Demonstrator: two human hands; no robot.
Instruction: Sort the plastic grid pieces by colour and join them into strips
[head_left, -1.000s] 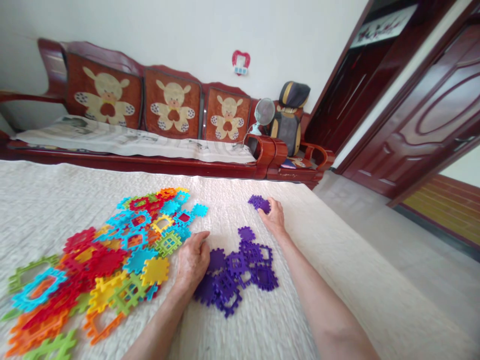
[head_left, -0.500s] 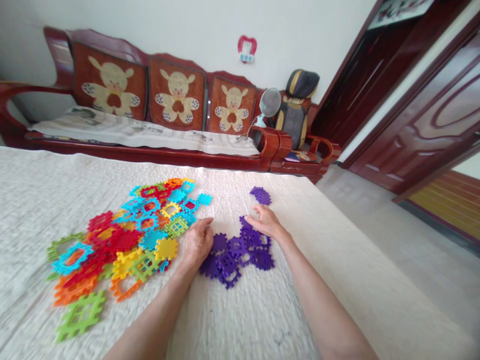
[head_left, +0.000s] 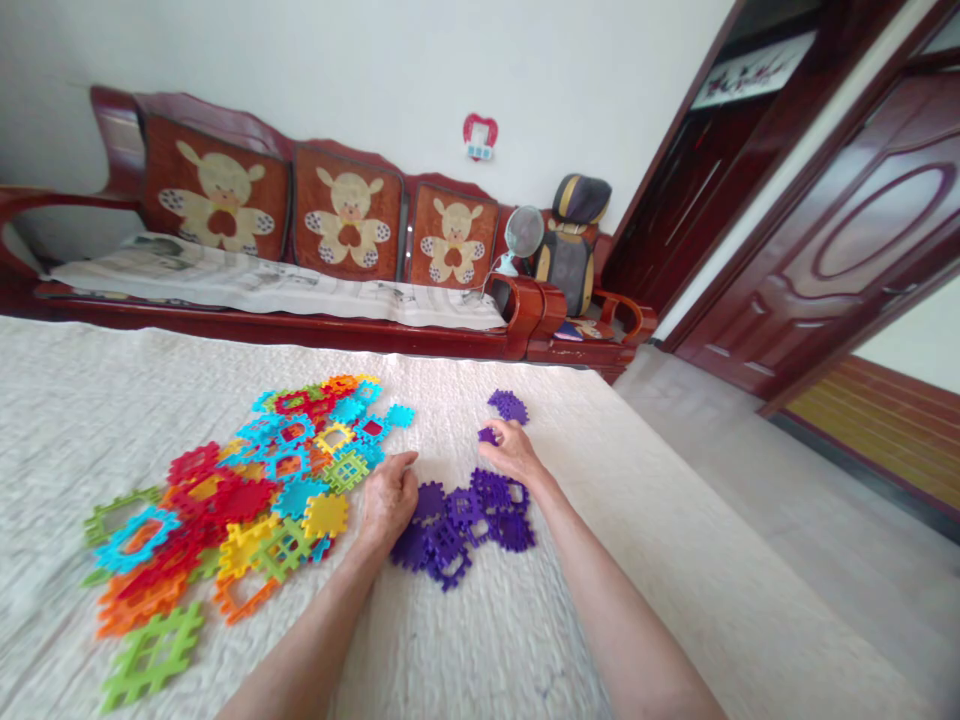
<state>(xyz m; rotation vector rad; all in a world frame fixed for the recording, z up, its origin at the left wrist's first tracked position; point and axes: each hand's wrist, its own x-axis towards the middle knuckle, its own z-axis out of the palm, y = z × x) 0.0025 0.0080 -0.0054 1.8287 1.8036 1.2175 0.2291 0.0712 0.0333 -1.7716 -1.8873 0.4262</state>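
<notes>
A cluster of purple interlocking plastic tiles (head_left: 465, 525) lies on the white quilted cover (head_left: 525, 640) in front of me. My left hand (head_left: 388, 500) rests on the cover at the cluster's left edge, fingers curled and touching a purple tile. My right hand (head_left: 511, 452) is just above the cluster's far side and pinches a small purple tile (head_left: 488, 435). A short way beyond it sits a little separate stack of purple tiles (head_left: 508, 405). To the left spreads a big heap of red, blue, yellow, green and orange tiles (head_left: 247, 490).
A green tile (head_left: 150, 655) lies apart near the front left. Behind the cover stands a dark red wooden bench (head_left: 300, 320) with bear-print cushions, a small fan (head_left: 523, 235) and a bag. The cover's right edge drops to a grey floor (head_left: 787, 500) by wooden doors.
My right hand left the far purple stack, came back to the cluster and lifted a single purple tile off it. My left hand stayed at the cluster's left edge.
</notes>
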